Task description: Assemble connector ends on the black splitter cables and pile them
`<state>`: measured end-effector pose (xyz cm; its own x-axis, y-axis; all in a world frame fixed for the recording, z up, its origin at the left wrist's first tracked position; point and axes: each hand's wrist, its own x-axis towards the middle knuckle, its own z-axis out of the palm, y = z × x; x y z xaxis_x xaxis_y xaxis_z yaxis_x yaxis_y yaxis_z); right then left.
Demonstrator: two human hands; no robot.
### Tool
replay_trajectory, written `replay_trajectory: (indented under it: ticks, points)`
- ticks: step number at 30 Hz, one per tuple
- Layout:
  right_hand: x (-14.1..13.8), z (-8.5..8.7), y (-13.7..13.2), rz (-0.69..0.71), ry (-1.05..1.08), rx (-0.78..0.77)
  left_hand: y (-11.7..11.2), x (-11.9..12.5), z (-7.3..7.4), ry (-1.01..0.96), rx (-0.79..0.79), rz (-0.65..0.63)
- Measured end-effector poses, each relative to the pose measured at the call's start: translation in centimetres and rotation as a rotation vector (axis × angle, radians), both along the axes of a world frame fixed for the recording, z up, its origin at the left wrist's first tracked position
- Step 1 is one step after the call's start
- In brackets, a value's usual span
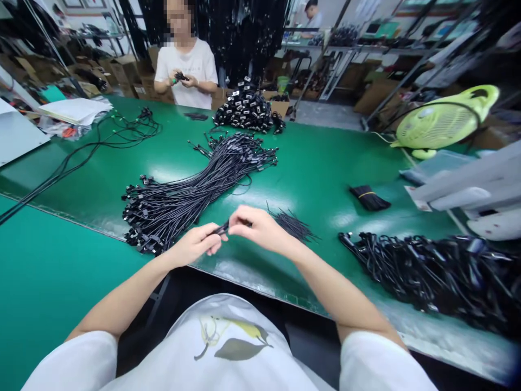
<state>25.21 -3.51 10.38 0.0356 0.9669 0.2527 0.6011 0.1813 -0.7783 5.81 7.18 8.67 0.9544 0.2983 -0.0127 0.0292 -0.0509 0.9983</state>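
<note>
Near the table's front edge, my left hand point(199, 241) is closed around a short black cable bundle point(221, 228). My right hand point(254, 225) meets it at the bundle's far end, with thumb and fingers pinched there; the fingers partly hide what they grip. Just beyond my hands lies a long sheaf of black cables point(191, 187), connectors at both ends. To the right of my right hand, thin black ties point(293, 224) are scattered on the green table point(317, 168).
Finished-looking coiled cables point(423, 266) are heaped at the right. A banded bundle of black ties point(369, 197) and a yellow-green fan point(445, 119) stand beyond. At the back are a pile of bundled cables point(246, 106) and a co-worker point(186, 68) holding cable. Loose cables point(118, 138) trail left.
</note>
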Motion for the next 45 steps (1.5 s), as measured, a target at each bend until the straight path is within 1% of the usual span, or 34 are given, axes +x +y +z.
replay_trajectory:
  ticks: [2, 4, 6, 7, 9, 10, 12, 14, 16, 18, 19, 22, 26, 29, 32, 33, 34, 35, 36, 38, 40, 42, 45]
  points:
    - [-0.2, -1.3, 0.5, -0.101, 0.299, 0.072, 0.3, 0.1, 0.0, -0.107, -0.231, 0.118]
    - [-1.2, -2.9, 0.6, -0.109, 0.547, 0.036, 0.4, 0.3, -0.3, -0.164, -0.396, 0.191]
    - [-2.7, -4.2, 0.6, -0.107, 0.755, -0.028, 0.1, 0.6, -0.8, -0.129, -0.486, 0.176]
    - [-3.5, -4.5, 0.6, -0.136, 0.857, -0.026, -0.3, 0.8, -1.1, -0.102, -0.519, 0.152]
    - [-4.8, -4.4, 0.6, -0.238, 1.017, 0.053, -1.3, 1.0, -1.8, -0.083, -0.569, 0.137]
    - [-5.3, -4.1, 0.7, -0.273, 1.062, 0.105, -1.8, 1.2, -2.1, -0.1, -0.579, 0.157]
    - [-6.0, -3.3, 0.9, -0.272, 1.105, 0.166, -2.9, 1.3, -2.6, -0.152, -0.57, 0.228]
    - [-6.5, -2.6, 1.0, -0.202, 1.142, 0.161, -3.7, 1.3, -2.9, -0.149, -0.589, 0.27]
    - [-6.9, -2.3, 1.1, -0.166, 1.191, 0.116, -4.2, 1.1, -2.9, -0.078, -0.665, 0.224]
    - [-7.1, -2.2, 1.0, -0.19, 1.202, 0.061, -4.5, 0.7, -2.8, -0.002, -0.731, 0.128]
    - [-7.1, -2.2, 0.9, -0.21, 1.196, 0.038, -4.6, 0.5, -2.7, 0.021, -0.738, 0.091]
    - [-6.9, -2.1, 0.6, -0.218, 1.184, -0.001, -4.9, 0.3, -2.4, 0.055, -0.694, 0.042]
    - [-6.3, -1.9, 0.1, -0.239, 1.178, -0.03, -5.3, 1.1, -1.9, 0.031, -0.654, 0.048]
    - [-5.8, -1.9, -0.3, -0.284, 1.037, 0.016, -5.3, 1.9, -1.7, 0.052, -0.654, 0.04]
    - [-5.0, -2.0, -0.7, -0.34, 0.729, 0.075, -5.2, 2.4, -1.7, 0.078, -0.678, 0.026]
    - [-4.6, -2.1, -0.8, -0.361, 0.652, 0.084, -5.2, 2.5, -1.8, 0.086, -0.683, 0.019]
    - [-4.3, -2.1, -0.8, -0.374, 0.629, 0.09, -5.2, 2.5, -1.8, 0.096, -0.685, 0.001]
    - [-4.1, -2.1, -0.9, -0.368, 0.67, 0.089, -5.2, 2.6, -1.9, 0.104, -0.686, -0.025]
    - [-3.9, -2.1, -0.9, -0.34, 0.764, 0.08, -5.3, 2.6, -1.9, 0.113, -0.691, -0.06]
    - [-3.6, -1.9, -0.9, -0.245, 1.016, 0.056, -5.6, 2.6, -1.9, 0.138, -0.723, -0.132]
    - [-3.5, -1.7, -1.0, -0.166, 1.192, 0.063, -6.0, 2.8, -2.0, 0.15, -0.776, -0.151]
    - [-3.5, -1.4, -1.1, -0.141, 1.247, 0.115, -6.5, 3.1, -2.0, 0.157, -0.828, -0.139]
    - [-3.4, -1.5, -1.4, -0.182, 1.181, 0.177, -6.8, 3.7, -2.3, 0.158, -0.848, -0.091]
